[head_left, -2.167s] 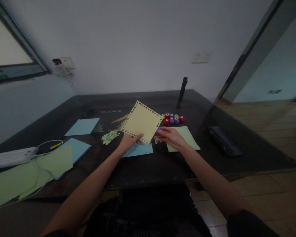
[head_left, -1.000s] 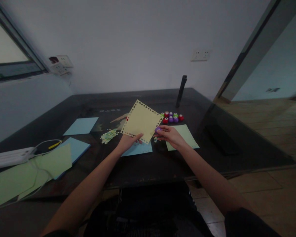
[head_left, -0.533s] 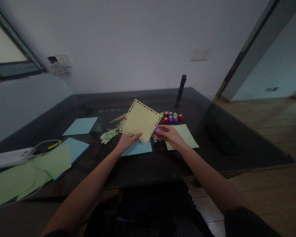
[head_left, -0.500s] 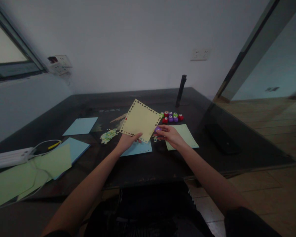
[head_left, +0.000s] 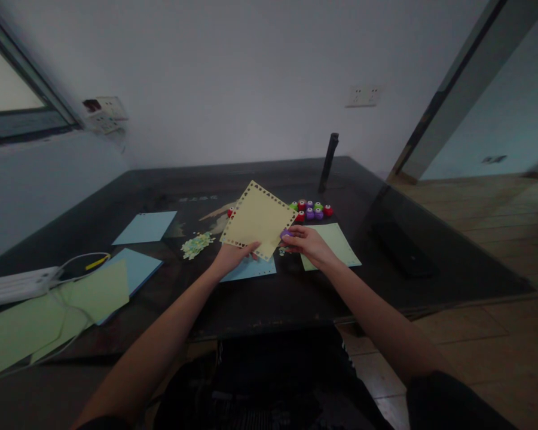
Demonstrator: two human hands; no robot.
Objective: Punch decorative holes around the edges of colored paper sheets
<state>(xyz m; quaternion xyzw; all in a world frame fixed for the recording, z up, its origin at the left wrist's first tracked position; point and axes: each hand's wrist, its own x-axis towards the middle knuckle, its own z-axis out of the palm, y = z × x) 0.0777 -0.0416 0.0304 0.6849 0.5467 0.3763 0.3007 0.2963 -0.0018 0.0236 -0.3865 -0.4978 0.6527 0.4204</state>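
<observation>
A yellow sheet of paper (head_left: 260,220) with small punched shapes along its edges is tilted up above the table. My left hand (head_left: 237,255) grips its lower corner, thumb on top. At the sheet's right corner, my right hand (head_left: 305,243) is closed on a small purple punch (head_left: 287,233), which touches the paper's edge. Beneath and below the sheet lies a blue paper (head_left: 251,270). A pale green sheet (head_left: 336,242) rests partly under my right hand. Behind them stand several red, purple and green punches (head_left: 309,213).
Cut paper bits (head_left: 197,244) are piled left of my left hand. Blue paper (head_left: 147,227), green sheets (head_left: 49,313) and a white power strip (head_left: 20,286) with a cable lie at left. A black upright object (head_left: 329,162) and a dark flat case (head_left: 403,251) are at right.
The yellow sheet has turned slightly and shifted a little to the right, uncovering a red punch behind its left edge. Both hands keep their hold.
</observation>
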